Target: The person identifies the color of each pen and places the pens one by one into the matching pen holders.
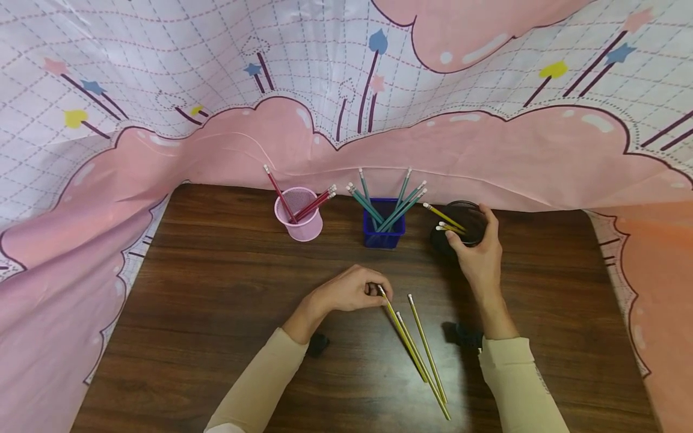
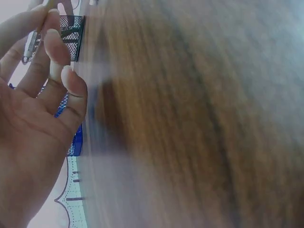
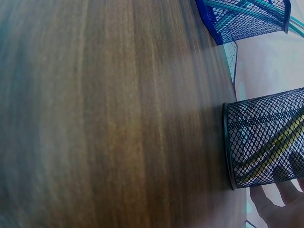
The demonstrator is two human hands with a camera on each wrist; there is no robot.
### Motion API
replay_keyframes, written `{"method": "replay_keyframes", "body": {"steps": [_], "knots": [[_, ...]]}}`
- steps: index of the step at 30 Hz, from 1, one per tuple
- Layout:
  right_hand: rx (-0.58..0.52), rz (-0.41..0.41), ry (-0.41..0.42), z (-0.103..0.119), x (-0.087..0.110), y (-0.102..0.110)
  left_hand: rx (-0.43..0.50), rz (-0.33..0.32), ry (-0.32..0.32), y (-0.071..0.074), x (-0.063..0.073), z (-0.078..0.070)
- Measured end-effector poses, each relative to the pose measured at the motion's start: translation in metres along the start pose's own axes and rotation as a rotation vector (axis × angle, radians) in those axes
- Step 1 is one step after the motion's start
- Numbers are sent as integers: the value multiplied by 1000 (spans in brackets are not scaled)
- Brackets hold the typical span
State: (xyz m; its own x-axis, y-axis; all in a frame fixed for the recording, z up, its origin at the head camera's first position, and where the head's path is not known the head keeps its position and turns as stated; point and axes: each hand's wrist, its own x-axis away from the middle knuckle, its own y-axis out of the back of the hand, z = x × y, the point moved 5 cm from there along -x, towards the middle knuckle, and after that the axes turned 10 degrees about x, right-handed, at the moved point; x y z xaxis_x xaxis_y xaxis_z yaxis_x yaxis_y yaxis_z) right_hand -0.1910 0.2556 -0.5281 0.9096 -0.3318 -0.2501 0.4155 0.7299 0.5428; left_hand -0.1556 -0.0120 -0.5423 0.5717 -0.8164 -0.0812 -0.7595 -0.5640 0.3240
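My left hand (image 1: 354,291) pinches the eraser end of a yellow pencil (image 1: 403,334) that slants toward the table's near side. Two more yellow pencils (image 1: 425,340) lie just right of it, erasers pointing away from me. At the back right my right hand (image 1: 479,258) grips a round black mesh pencil cup (image 1: 467,210), thumb on the near side and fingers round the right rim. Several yellow pencils (image 1: 446,218) lean in that cup; the right wrist view shows them through the mesh (image 3: 266,142). In the left wrist view, the left hand (image 2: 42,109) has its lower fingers loosely bent.
A blue mesh cup (image 1: 383,237) with several green pencils (image 1: 397,210) stands left of the black one. Further left is a pink cup (image 1: 304,231) with red pencils (image 1: 311,207). Behind the brown wooden table (image 1: 216,288) hangs a patterned curtain (image 1: 216,144).
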Motion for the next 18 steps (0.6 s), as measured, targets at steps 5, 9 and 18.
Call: {"method": "replay_keyframes", "body": {"steps": [5, 9, 18], "knots": [[1, 0, 3, 0, 0, 0, 34, 9, 45, 0, 1, 1], [6, -2, 9, -1, -1, 0, 44, -1, 52, 1, 2, 1], [13, -4, 6, -2, 0, -1, 76, -67, 69, 12, 5, -3]]}}
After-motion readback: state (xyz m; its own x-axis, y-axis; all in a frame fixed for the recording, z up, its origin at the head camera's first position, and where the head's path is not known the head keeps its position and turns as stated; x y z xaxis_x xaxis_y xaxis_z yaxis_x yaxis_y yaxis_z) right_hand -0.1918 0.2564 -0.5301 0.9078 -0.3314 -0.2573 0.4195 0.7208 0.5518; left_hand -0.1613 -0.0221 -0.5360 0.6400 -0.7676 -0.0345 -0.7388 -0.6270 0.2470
